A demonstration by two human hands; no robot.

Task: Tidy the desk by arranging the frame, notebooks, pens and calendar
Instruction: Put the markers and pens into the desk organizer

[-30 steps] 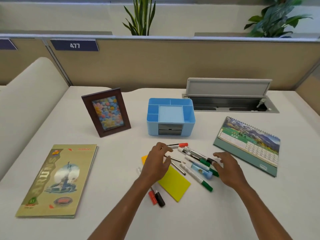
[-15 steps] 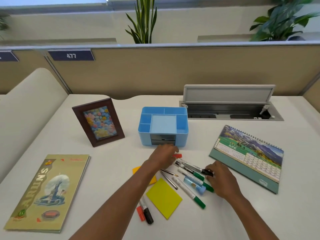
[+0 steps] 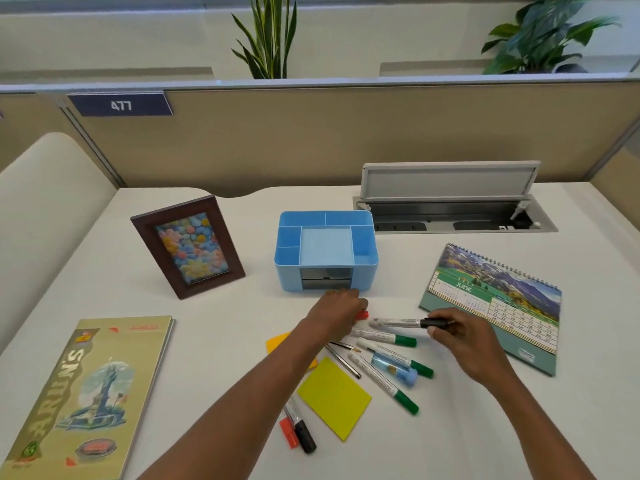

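Note:
A blue organiser (image 3: 325, 251) stands mid-desk. Just in front of it my left hand (image 3: 337, 311) is closed over a red-capped marker (image 3: 362, 315). My right hand (image 3: 464, 337) pinches the black cap of a black marker (image 3: 398, 322), held level just above the pile. Below lie several green-capped markers (image 3: 384, 337), thin pens (image 3: 343, 360) and a blue sharpener (image 3: 394, 368). A brown photo frame (image 3: 188, 247) stands at left. The notebook (image 3: 86, 393) lies at front left. A June desk calendar (image 3: 495, 306) lies flat at right.
A yellow sticky pad (image 3: 334, 396) and an orange one (image 3: 278, 342) lie under my left forearm, with a red and a black marker (image 3: 299, 431) near the front. An open cable tray (image 3: 450, 209) sits at the back right, before the beige partition (image 3: 346, 133).
My left hand moved forward to the red-capped marker by the organiser. My right hand closed on the black marker and lifted it slightly.

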